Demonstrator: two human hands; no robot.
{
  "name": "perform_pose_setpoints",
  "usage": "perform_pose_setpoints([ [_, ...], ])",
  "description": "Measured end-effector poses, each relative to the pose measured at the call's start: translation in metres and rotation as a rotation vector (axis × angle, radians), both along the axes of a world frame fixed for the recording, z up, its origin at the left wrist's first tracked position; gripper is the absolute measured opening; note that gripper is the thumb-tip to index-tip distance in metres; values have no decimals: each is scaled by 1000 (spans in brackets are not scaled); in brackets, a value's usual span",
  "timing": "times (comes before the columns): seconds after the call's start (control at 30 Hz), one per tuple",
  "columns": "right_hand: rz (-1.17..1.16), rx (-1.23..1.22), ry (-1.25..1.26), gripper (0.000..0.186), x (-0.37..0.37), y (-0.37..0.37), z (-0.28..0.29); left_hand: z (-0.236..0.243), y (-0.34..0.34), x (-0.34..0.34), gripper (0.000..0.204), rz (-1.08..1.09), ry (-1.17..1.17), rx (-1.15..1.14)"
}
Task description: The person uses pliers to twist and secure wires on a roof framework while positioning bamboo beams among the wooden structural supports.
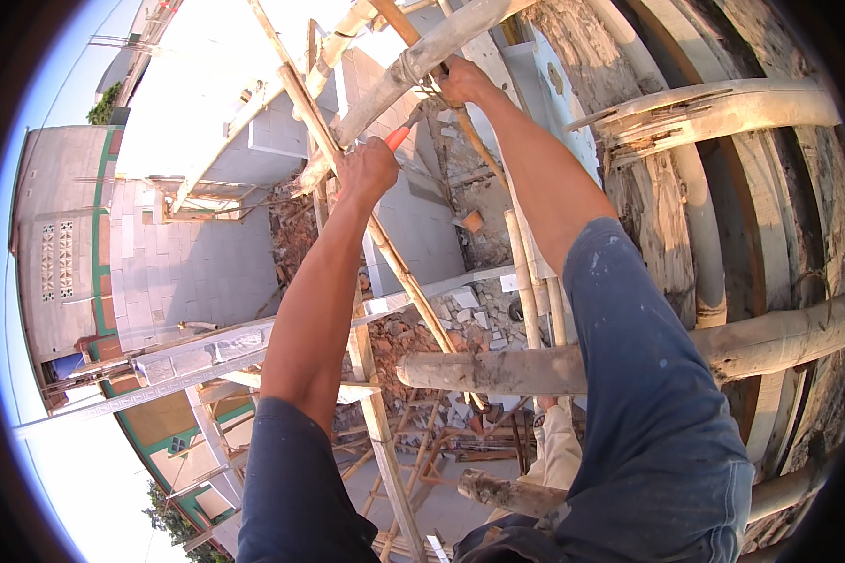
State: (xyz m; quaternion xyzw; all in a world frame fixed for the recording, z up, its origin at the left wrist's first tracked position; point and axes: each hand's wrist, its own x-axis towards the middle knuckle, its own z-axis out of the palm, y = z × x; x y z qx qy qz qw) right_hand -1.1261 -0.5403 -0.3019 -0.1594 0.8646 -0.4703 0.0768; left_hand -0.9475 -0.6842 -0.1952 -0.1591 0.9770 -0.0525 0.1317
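My left hand [367,171] is closed around the orange handles of a pair of pliers [400,136], whose jaws point up toward a wire tie [430,90] on a thick grey scaffold pole [376,105]. My right hand [464,81] grips that wire at the joint where the pole crosses a thinner bamboo pole [302,101]. Both forearms reach upward from dark blue sleeves. The wire itself is thin and partly hidden by my right hand.
Horizontal timber poles [498,370] and upright bamboo [526,281] frame the scaffold around me. A rough wall with curved formwork [723,113] rises at right. Far below lie rubble [413,333], grey block walls [188,263] and a neighbouring building [61,253].
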Motion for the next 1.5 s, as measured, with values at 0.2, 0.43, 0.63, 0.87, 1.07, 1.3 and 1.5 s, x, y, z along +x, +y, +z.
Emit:
perform_pose_setpoints([
  [0.2,-9,-13,5,35,4,3,3,-7,-4,-20,24,252,-229,401],
  [0.43,-5,-35,9,35,7,-3,4,-59,7,-12,33,634,-146,1196],
  [0.63,-32,-13,-6,38,1,-2,1,-108,34,-14,57,168,159,229],
  [0.87,-48,-10,35,37,-5,1,-9,-71,-7,-28,49,-114,254,-90],
  [1.07,-48,-11,57,39,3,-4,-7,-72,10,-38,61,-48,156,-226],
  [1.3,-73,-60,21,37,0,-3,-7,-56,8,-55,69,65,7,-191],
  [1.5,-49,-47,7,40,1,-2,-6,-53,19,-74,78,139,-147,-135],
])
